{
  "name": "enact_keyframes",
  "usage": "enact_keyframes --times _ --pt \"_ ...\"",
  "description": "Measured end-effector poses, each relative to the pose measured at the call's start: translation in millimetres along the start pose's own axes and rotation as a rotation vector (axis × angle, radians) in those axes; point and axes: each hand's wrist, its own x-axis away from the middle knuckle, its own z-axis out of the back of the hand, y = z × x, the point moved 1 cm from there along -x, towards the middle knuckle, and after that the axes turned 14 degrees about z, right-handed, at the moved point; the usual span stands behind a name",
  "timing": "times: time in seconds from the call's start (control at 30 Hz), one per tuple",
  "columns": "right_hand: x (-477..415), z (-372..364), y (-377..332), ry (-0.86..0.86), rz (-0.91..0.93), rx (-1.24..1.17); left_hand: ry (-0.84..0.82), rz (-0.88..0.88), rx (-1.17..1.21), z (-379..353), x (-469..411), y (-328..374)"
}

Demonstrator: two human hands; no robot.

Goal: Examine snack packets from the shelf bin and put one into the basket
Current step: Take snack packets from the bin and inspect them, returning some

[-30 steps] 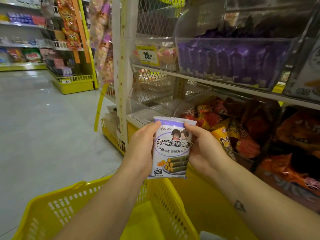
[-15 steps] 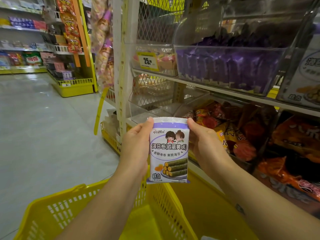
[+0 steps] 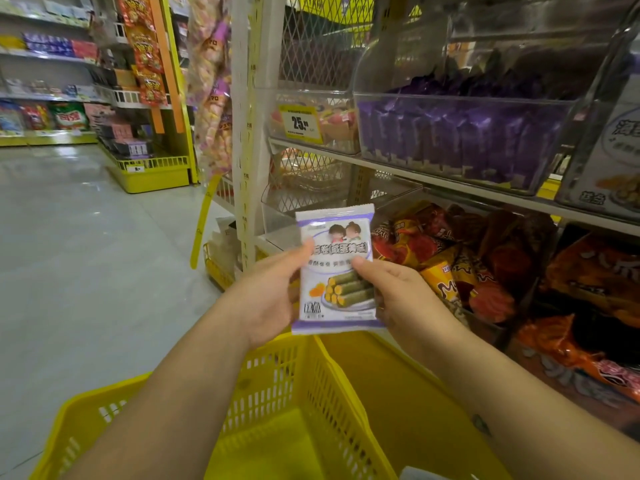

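Observation:
A white and purple snack packet [image 3: 337, 244] with pictured seaweed rolls stands upright in front of me, face toward me. My left hand [image 3: 266, 296] pinches its left edge, thumb on the front. My right hand [image 3: 398, 292] holds its right edge, thumb pressed on the front. Directly below the packet sits the yellow plastic basket [image 3: 311, 393], its inside showing only bare yellow bottom. A clear shelf bin [image 3: 460, 140] full of purple packets is on the upper shelf to the right.
Orange and red snack bags [image 3: 460, 265] fill the lower shelf bins on the right. A yellow price tag [image 3: 300, 123] marks a bin with pink packets. A white shelf upright [image 3: 247, 133] stands ahead. Grey aisle floor [image 3: 86, 254] stretches left toward more shelves.
Both hands slid down the packet's sides from its top corners to its middle, thumbs now on the front. The view shifted slightly toward the shelf.

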Motion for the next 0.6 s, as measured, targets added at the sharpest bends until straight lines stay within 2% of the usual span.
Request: enact_keyframes --times 0.1,0.27,0.43,0.5,0.6 --pt "-2 4 1 0.051 -0.1 -0.103 -0.072 0.077 -0.163 6 1 -4" --pt "0 9 1 -0.004 -0.302 -0.318 -0.082 0.1 -0.235 14 -1 -5" --pt "0 15 1 -0.013 -0.424 -0.359 -0.107 0.066 -0.249 21 1 -3" --pt "0 15 0 -0.022 -0.419 -0.376 -0.039 0.045 -0.328 20 3 -2" --pt "0 12 2 -0.032 -0.276 -0.189 0.307 -0.162 -0.78 16 -2 -2"
